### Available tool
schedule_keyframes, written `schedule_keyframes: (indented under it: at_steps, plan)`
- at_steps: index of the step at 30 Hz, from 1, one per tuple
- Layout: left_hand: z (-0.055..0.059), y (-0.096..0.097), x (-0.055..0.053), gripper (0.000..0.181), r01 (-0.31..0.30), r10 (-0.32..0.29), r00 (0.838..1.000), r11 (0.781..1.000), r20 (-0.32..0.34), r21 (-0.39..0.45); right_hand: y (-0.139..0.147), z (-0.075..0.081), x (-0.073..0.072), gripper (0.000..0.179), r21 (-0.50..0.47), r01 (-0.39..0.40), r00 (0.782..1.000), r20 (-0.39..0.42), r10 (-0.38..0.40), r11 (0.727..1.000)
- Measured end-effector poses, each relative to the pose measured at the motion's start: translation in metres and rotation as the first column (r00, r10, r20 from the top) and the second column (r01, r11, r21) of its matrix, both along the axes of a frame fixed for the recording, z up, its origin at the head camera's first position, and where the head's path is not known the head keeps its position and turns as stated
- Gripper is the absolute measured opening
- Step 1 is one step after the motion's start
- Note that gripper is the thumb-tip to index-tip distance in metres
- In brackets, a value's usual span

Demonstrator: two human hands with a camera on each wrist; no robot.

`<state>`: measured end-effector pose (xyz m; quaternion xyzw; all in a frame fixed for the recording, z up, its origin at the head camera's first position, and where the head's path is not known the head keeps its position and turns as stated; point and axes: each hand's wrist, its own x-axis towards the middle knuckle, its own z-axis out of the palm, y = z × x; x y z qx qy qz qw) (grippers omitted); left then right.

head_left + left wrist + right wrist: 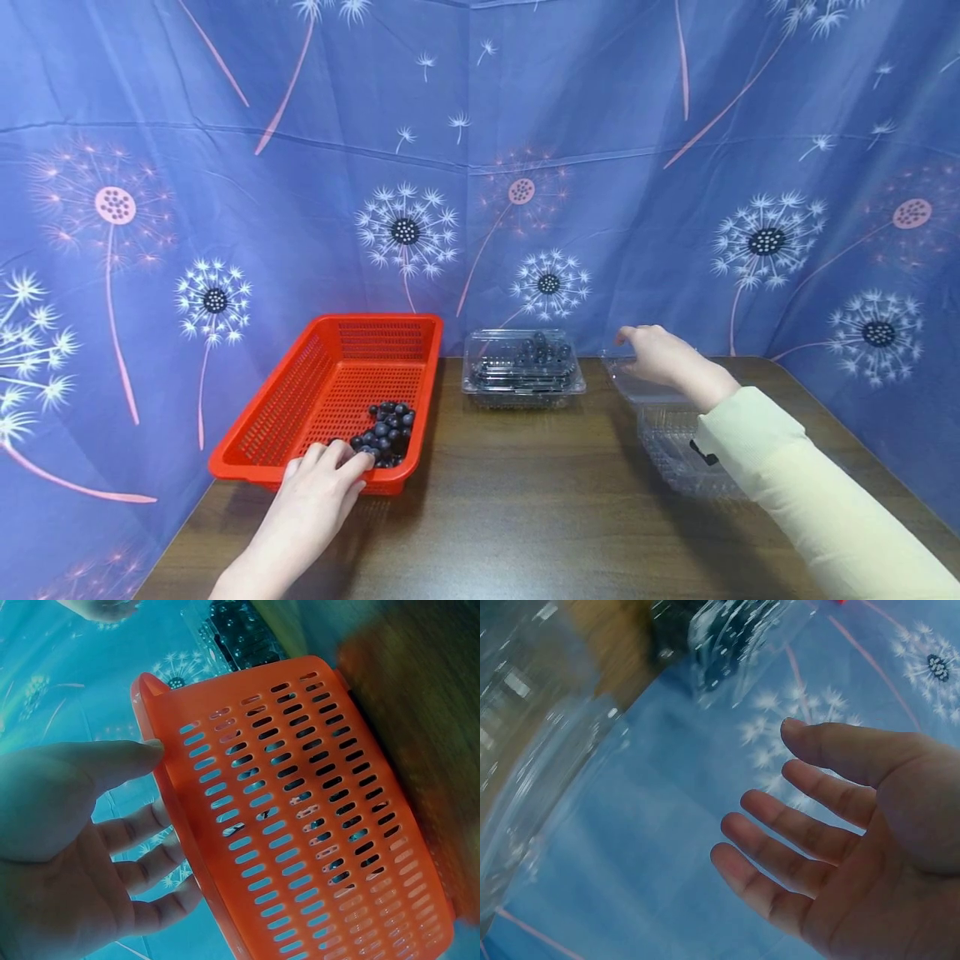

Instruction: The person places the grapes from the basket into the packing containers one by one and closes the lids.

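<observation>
My left hand (318,492) rests at the near rim of a red slotted plastic basket (258,417). Its thumb tip is right at the rim in the left wrist view, and its loosely bent fingers reach over the edge. Dark round berries (384,433) are heaped in the basket's near right corner, close to those fingertips. Over on the right, my right hand (840,832) has its fingers spread loosely and holds nothing. In the head view it overlaps the raised lid (622,379) of a clear plastic clamshell box (675,454).
Behind the middle of the wooden table (510,500) stands a second clear clamshell box (480,379), its lid down, with dark berries inside. A blue dandelion-print cloth (600,125) hangs along the back and sides.
</observation>
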<state>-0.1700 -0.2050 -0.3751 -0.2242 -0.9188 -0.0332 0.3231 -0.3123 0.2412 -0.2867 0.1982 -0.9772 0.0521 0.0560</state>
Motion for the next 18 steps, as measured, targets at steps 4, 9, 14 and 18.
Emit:
schedule_keyframes:
  at_steps: [4, 9, 14, 18]
  plan:
    - [0.001, 0.000, 0.000, 0.034, -0.006, 0.006, 1.000, 1.000, 0.017, -0.005, 0.017, 0.000, 0.000, 0.033, 0.028, 0.011, 1.000, 0.011, -0.012, 1.000]
    - [0.002, 0.000, 0.000, 0.033, -0.007, 0.007, 0.999, 1.000, 0.032, -0.008, 0.033, -0.002, 0.002, 0.029, 0.051, 0.007, 1.000, 0.005, -0.007, 0.999]
    - [0.004, -0.001, 0.000, 0.032, -0.006, 0.007, 0.999, 1.000, 0.046, -0.021, 0.052, -0.007, 0.004, 0.025, 0.071, 0.018, 1.000, 0.012, -0.018, 0.997]
    - [0.004, -0.001, -0.002, 0.031, -0.001, 0.003, 0.998, 0.999, 0.056, -0.034, 0.069, -0.011, 0.008, 0.022, 0.094, 0.021, 0.999, 0.048, -0.026, 0.995]
